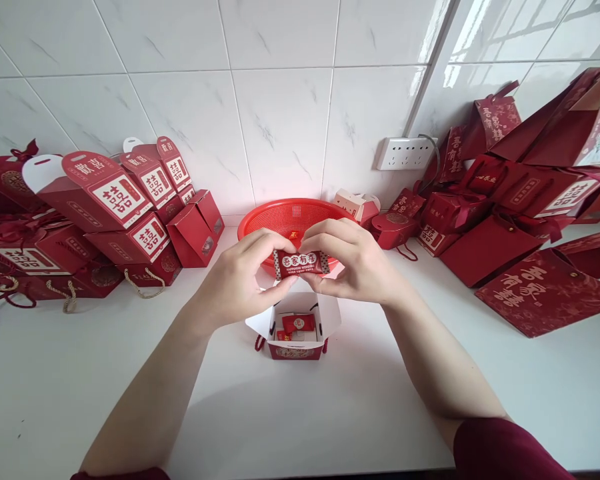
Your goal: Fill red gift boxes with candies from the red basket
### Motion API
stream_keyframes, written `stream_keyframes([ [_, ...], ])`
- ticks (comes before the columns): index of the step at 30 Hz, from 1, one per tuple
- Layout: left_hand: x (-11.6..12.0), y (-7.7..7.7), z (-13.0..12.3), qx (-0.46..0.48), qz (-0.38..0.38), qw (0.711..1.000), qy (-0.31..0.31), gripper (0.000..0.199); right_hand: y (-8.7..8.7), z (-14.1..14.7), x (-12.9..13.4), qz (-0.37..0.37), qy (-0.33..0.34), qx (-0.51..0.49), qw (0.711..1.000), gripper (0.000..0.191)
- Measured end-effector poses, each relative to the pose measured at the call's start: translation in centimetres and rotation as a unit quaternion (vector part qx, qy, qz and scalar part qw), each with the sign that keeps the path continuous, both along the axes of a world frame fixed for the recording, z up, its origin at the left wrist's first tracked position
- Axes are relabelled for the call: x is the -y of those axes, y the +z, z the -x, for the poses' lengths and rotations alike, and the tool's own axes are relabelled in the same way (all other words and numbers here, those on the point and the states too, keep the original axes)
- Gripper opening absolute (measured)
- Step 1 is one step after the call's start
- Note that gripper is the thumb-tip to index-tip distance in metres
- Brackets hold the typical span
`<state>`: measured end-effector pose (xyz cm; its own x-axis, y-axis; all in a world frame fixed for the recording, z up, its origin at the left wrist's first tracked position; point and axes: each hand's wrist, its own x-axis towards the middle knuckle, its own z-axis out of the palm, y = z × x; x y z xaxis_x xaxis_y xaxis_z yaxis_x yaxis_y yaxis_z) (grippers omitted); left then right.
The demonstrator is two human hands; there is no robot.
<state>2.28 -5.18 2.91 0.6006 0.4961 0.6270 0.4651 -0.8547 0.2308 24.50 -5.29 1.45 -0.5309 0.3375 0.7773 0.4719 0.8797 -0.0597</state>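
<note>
Between both hands is a small red wrapped candy [301,265] printed with white characters and "Happiness Wedding". My left hand [247,277] pinches its left end between thumb and fingers. At the other end, my right hand [347,263] grips it the same way. Below them an open red gift box [296,352] stands on the white table, its white flaps spread apart. Inside it lie a red wrapped candy [299,323] and other small packets. Behind the hands sits a red plastic basket [300,208], partly hidden, with a small red-orange piece visible in it.
Stacked red gift boxes [120,200] with rope handles line the left side. More red boxes and bags [535,187] are piled at the right. A white power strip [407,154] is fixed to the tiled wall [285,100] behind the table.
</note>
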Motion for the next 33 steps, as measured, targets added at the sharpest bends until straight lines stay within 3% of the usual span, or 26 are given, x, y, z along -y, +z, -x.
stream_keyframes([
  [6,-0.2,-0.3,-0.1,0.009,-0.133,0.991,-0.003,0.021,-0.2,0.2,0.1,0.005,0.025,-0.005,1.000,0.017],
  [20,-0.2,-0.4,-0.3,-0.015,-0.173,0.985,0.010,0.020,-0.6,0.4,0.0,0.058,0.047,-0.007,0.997,0.018],
  [24,0.2,-0.4,-0.4,-0.019,-0.122,0.992,0.014,0.019,-0.6,0.4,0.3,0.089,0.028,0.007,0.996,0.022],
  [28,0.5,-0.2,-0.2,-0.059,0.034,0.995,0.072,0.031,-0.1,-0.3,0.4,0.088,-0.034,0.029,0.995,0.021],
  [33,-0.4,0.1,1.1,-0.118,0.216,0.951,0.185,0.042,0.2,-2.1,-0.6,0.125,-0.151,0.031,0.980,0.020],
])
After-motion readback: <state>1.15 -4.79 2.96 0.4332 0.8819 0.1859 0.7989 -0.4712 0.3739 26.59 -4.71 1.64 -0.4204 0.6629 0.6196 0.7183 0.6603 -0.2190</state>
